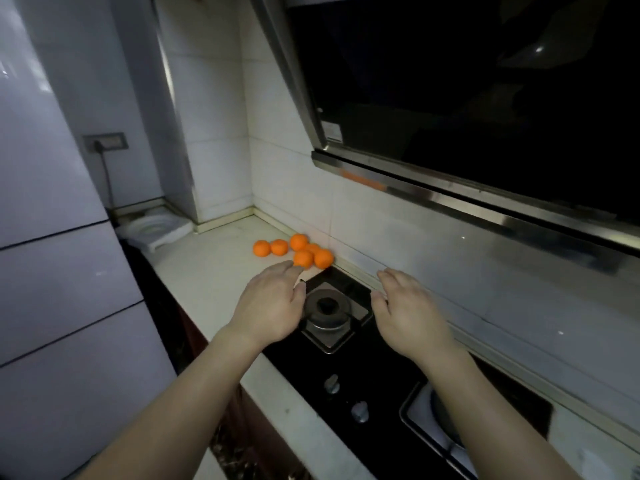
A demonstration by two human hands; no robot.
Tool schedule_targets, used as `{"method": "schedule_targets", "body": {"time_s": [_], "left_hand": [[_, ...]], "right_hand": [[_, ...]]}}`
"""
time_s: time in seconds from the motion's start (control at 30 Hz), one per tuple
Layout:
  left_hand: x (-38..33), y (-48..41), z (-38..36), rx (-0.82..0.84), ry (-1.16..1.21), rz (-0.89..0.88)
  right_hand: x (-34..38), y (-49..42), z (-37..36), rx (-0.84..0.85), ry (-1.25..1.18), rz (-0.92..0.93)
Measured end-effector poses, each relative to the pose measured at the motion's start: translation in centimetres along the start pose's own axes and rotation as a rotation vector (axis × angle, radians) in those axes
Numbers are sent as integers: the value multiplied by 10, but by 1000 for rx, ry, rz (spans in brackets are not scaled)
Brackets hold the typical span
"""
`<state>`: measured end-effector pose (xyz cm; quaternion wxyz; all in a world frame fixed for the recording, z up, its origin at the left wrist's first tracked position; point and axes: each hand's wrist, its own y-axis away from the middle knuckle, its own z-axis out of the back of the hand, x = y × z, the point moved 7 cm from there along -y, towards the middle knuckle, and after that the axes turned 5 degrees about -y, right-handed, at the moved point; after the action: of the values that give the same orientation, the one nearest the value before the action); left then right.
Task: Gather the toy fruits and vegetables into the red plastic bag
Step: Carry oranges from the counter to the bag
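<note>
Several orange toy fruits (298,249) lie in a cluster on the white countertop (214,268) against the tiled back wall. My left hand (273,303) reaches forward with straight fingers, its fingertips just short of the nearest orange (303,258), holding nothing. My right hand (405,310) hovers open over the stove's far edge, to the right of the fruits, also holding nothing. No red plastic bag is in view.
A black gas stove (363,375) with a burner (327,311) and knobs (360,410) sits under my hands. A range hood (450,188) overhangs at the right. A grey fridge (52,237) stands at the left, a white dish (156,226) in the back corner.
</note>
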<state>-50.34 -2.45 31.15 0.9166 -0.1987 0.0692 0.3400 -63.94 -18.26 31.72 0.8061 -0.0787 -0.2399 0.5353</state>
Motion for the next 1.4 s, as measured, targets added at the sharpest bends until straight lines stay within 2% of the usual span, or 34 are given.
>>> {"method": "schedule_targets", "body": {"time_s": [0.27, 0.5, 0.87, 1.07, 1.4], "left_hand": [[162, -23, 33, -2, 16, 49], [249, -49, 44, 34, 29, 36], [315, -134, 8, 115, 9, -24], [354, -201, 1, 90, -35, -42], [384, -288, -13, 93, 25, -116]], "right_hand": [[130, -81, -72, 2, -65, 72], [184, -125, -117, 36, -77, 16], [182, -217, -184, 37, -79, -69], [173, -290, -219, 56, -88, -109], [155, -348, -229, 18, -22, -243]]}}
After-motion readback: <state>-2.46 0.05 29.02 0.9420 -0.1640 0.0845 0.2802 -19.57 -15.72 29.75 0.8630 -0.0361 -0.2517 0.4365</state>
